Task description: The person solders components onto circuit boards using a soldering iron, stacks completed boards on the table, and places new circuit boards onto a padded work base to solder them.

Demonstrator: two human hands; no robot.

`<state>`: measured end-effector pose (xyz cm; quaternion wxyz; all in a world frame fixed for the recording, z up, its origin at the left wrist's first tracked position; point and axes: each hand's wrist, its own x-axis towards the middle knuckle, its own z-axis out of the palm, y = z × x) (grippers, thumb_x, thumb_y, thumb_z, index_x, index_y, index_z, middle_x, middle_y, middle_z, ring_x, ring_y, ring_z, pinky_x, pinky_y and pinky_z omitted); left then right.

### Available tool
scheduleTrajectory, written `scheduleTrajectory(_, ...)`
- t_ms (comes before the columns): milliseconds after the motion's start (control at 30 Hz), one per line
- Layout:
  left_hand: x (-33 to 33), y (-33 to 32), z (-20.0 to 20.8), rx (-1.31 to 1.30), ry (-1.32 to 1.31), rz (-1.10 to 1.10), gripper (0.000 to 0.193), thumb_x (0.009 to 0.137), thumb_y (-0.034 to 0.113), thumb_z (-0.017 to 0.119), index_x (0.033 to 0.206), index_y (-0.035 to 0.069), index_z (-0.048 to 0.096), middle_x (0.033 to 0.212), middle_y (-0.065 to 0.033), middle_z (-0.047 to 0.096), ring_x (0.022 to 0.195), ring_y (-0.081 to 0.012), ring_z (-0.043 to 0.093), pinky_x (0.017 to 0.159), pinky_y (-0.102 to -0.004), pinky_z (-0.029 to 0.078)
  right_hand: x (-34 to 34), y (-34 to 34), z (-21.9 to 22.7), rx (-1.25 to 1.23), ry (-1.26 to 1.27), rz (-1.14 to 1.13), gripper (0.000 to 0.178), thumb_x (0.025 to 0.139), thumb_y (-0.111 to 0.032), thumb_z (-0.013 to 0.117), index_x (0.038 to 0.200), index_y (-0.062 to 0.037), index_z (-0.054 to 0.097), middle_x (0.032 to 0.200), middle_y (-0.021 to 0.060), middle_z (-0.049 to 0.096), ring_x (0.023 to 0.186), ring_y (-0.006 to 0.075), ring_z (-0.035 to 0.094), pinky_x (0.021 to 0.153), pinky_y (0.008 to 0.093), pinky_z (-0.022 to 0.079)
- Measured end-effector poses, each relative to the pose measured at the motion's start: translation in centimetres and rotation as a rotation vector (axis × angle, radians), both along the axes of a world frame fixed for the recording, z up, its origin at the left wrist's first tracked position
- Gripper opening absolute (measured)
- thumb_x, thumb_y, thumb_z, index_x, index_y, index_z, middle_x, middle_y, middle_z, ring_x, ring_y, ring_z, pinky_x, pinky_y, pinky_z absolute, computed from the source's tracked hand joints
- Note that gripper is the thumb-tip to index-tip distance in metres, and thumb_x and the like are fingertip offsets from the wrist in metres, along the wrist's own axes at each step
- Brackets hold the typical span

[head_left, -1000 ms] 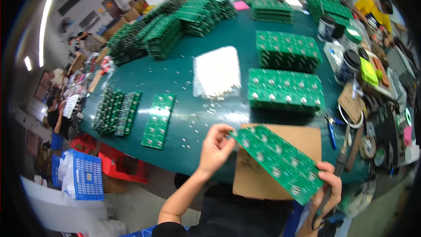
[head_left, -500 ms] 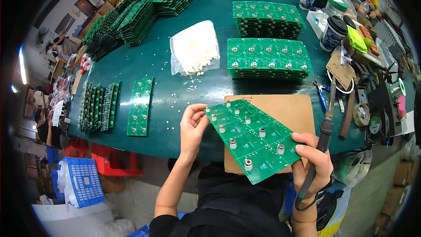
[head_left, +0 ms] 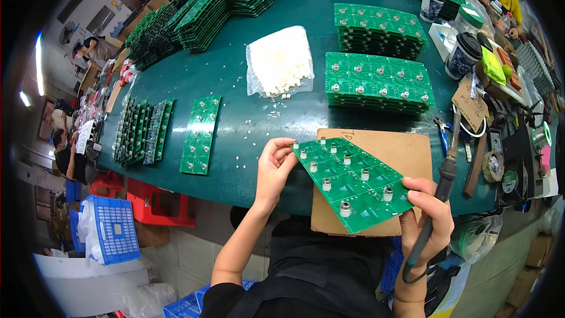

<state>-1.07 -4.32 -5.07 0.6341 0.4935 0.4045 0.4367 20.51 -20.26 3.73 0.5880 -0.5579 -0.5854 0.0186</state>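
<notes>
A green circuit board (head_left: 376, 203) with silver cylindrical parts standing on it in two rows is held tilted between my two hands. My left hand (head_left: 273, 171) pinches its far left corner between thumb and fingers. At its right end, my right hand (head_left: 432, 218) grips the edge. That same hand also holds a soldering iron (head_left: 445, 179), tip pointing up and away, its cord looping below the wrist. Beneath the board, partly covered by it, lies a brown cardboard sheet (head_left: 406, 150) at the table's near edge.
Stacked boards stand at the right (head_left: 376, 76) and far left (head_left: 203, 20). One single board (head_left: 200, 135) lies left, beside upright boards (head_left: 141, 132). A bag of small white parts (head_left: 276, 59) lies mid-table, with loose ones scattered. Cups (head_left: 463, 56), pliers (head_left: 442, 132) and solder (head_left: 540, 136) crowd the right.
The whole scene has shifted rightward in view. The board's near corner sits a little higher in the picture, so its tilt has changed slightly. Both hands keep their hold.
</notes>
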Motion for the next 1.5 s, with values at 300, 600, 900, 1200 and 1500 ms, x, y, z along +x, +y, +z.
scheduleTrajectory(300, -2.6, 0.8, 5.1, 1.082, 0.578, -0.019, 0.046, 0.066, 0.005, 0.073, 0.111, 0.008, 0.067, 0.111, -0.0117, 0.056, 0.097, -0.0277, 0.058, 0.084, -0.0368, 0.049, -0.1, 0.6, -0.3, -0.002, 0.006, 0.013, 0.032, 0.073, 0.006, 0.076, 0.1, -0.0045, 0.061, 0.102, 0.0183, 0.069, 0.087, 0.03, 0.068, 0.079, 0.0349, 0.054)
scheduleTrajectory(600, -6.3, 0.7, 7.7, 1.083, 0.568, 0.086, 0.032, 0.076, 0.001, 0.074, 0.108, 0.002, 0.069, 0.088, -0.01, 0.066, 0.073, -0.0264, 0.059, 0.066, -0.0335, 0.05, 1.0, -1.8, -1.5, -0.035, 0.309, -0.045, 0.028, 0.097, -0.003, 0.05, 0.124, 0.0014, 0.046, 0.13, 0.0285, 0.055, 0.101, 0.0269, 0.063, 0.086, 0.0382, 0.052)
scheduleTrajectory(900, -25.8, 12.7, 2.8, 0.269, 0.61, 0.438, 0.037, 0.096, 0.023, 0.061, 0.121, -0.005, 0.064, 0.098, -0.0007, 0.069, 0.085, -0.006, 0.059, 0.078, -0.023, 0.047, 4.9, -4.3, -3.3, -0.136, 0.335, -0.292, 0.017, 0.096, 0.0, 0.053, 0.112, 0.0073, 0.051, 0.112, 0.0235, 0.063, 0.093, 0.0281, 0.067, 0.081, 0.0342, 0.055)
scheduleTrajectory(1200, -29.6, 16.6, -3.8, 0.226, 0.991, 0.419, 0.034, 0.091, 0.029, 0.056, 0.114, 0.008, 0.07, 0.099, -0.0142, 0.073, 0.093, -0.0224, 0.07, 0.081, -0.0334, 0.051, 5.0, -4.4, -5.8, -0.233, 0.372, -0.208, 0.019, 0.098, -0.003, 0.053, 0.114, 0.0075, 0.052, 0.111, 0.0213, 0.063, 0.093, 0.029, 0.067, 0.082, 0.0356, 0.055)
scheduleTrajectory(1500, -22.3, 12.1, -0.8, 0.633, 1.403, 0.803, 0.032, 0.087, 0.025, 0.066, 0.111, 0.005, 0.063, 0.106, -0.0176, 0.055, 0.092, -0.0384, 0.06, 0.08, -0.0497, 0.05, 9.1, -8.6, -11.0, -0.304, 0.103, -0.089, 0.034, 0.093, -0.008, 0.063, 0.123, 0.0012, 0.049, 0.126, 0.0256, 0.057, 0.111, 0.0325, 0.061, 0.091, 0.0396, 0.053)
